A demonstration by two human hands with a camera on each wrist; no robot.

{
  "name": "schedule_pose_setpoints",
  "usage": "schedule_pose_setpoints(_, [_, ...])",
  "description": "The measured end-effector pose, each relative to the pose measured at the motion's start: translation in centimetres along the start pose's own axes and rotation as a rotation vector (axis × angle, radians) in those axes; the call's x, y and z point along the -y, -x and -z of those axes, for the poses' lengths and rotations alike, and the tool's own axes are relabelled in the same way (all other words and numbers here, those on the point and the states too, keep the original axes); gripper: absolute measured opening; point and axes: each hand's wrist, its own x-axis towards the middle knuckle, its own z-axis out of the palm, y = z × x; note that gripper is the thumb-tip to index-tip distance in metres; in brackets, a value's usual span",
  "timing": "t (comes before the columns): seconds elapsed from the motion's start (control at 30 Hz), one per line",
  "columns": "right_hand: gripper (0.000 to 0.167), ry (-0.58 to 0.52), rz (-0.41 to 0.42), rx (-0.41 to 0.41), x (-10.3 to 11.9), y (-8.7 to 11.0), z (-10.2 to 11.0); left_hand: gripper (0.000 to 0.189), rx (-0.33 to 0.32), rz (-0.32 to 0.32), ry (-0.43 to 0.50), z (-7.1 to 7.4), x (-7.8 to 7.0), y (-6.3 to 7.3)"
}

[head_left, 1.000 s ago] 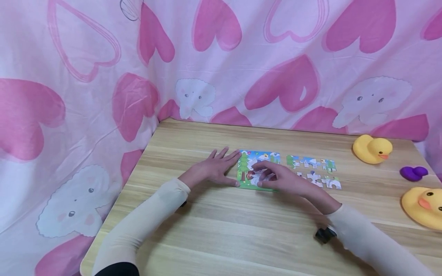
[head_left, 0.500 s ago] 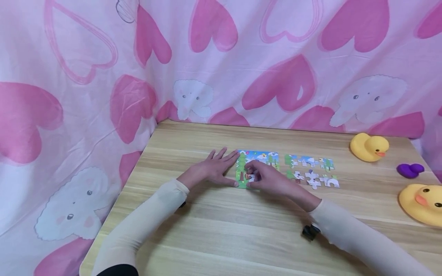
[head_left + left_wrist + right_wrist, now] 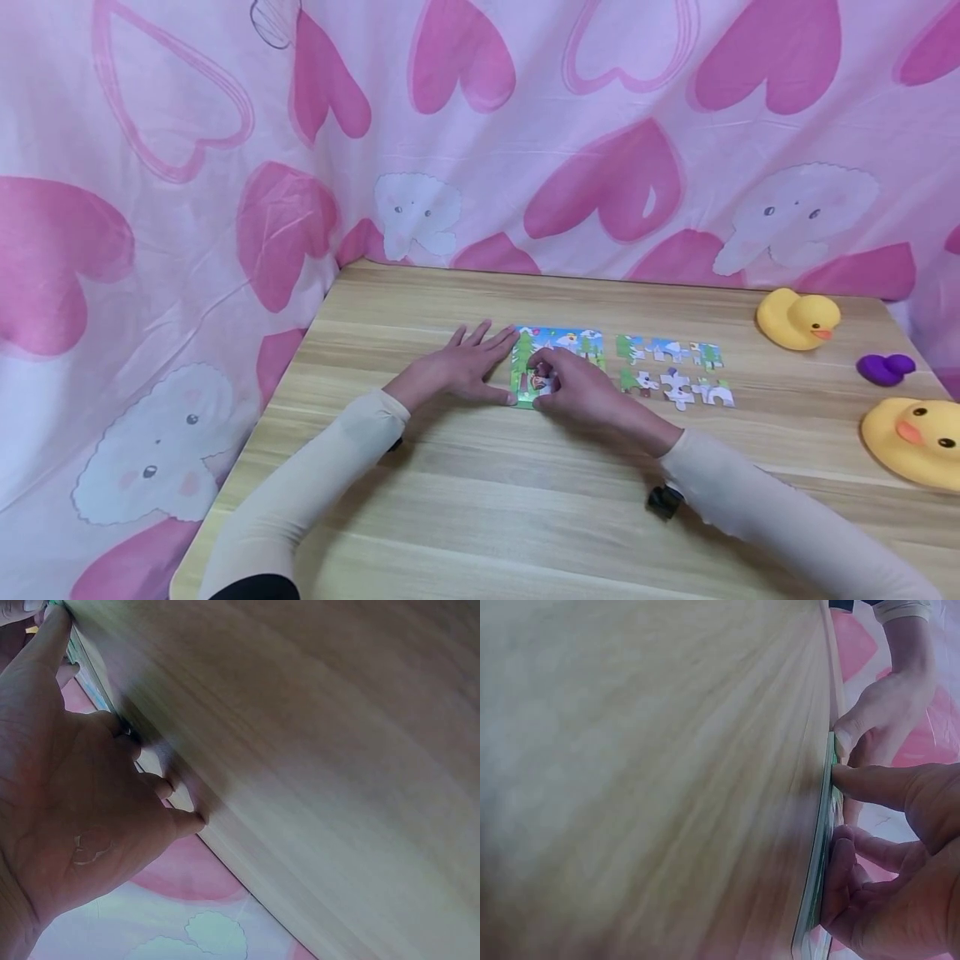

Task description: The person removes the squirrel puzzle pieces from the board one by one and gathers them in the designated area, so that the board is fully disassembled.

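Observation:
A small picture jigsaw puzzle (image 3: 558, 335) with trees and blue sky lies flat on the table. My left hand (image 3: 467, 371) rests at its left side, fingers spread, thumb tip at the lower left corner. Over the puzzle's lower middle, my right hand (image 3: 577, 387) bends its fingers down. In the right wrist view, the thumb (image 3: 877, 786) touches near the board's edge (image 3: 821, 840), and the curled fingers (image 3: 841, 881) meet the surface farther along. I cannot tell whether a piece is between them. Several loose jigsaw pieces (image 3: 677, 387) lie in two rows to the right.
Two yellow rubber ducks (image 3: 797, 320) and a smaller purple duck (image 3: 887, 368) stand at the table's right side. A pink heart-patterned curtain (image 3: 480, 133) hangs along the table's back and left edges. Bare wood tabletop (image 3: 480, 517) stretches in front of the puzzle.
My right hand has moved left and lowered over the puzzle, its fingers curling in, uncovering more of the loose lower row. The left hand has stayed in place.

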Motion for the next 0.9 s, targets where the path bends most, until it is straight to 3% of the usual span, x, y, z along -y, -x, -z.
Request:
schedule_pose_setpoints(0.33, [0.054, 0.037, 0.054, 0.05, 0.0, -0.9, 0.6, 0.112, -0.002, -0.004, -0.001, -0.2, 0.2, -0.1])
schedule_pose_setpoints(0.5, [0.053, 0.033, 0.058, 0.022, -0.1, -0.7, 0.5, 0.112, -0.006, -0.003, 0.0, -0.3, 0.2, -0.1])
schedule_pose_setpoints(0.7, [0.057, -0.008, 0.063, -0.031, -0.5, 1.5, 0.6, 0.113, -0.002, 0.002, -0.001, -0.3, 0.1, 0.0])
schedule_pose_setpoints(0.9, [0.061, -0.009, 0.064, -0.067, -2.5, 4.8, 2.1, 0.113, -0.006, -0.007, 0.005, -0.2, 0.1, 0.1])
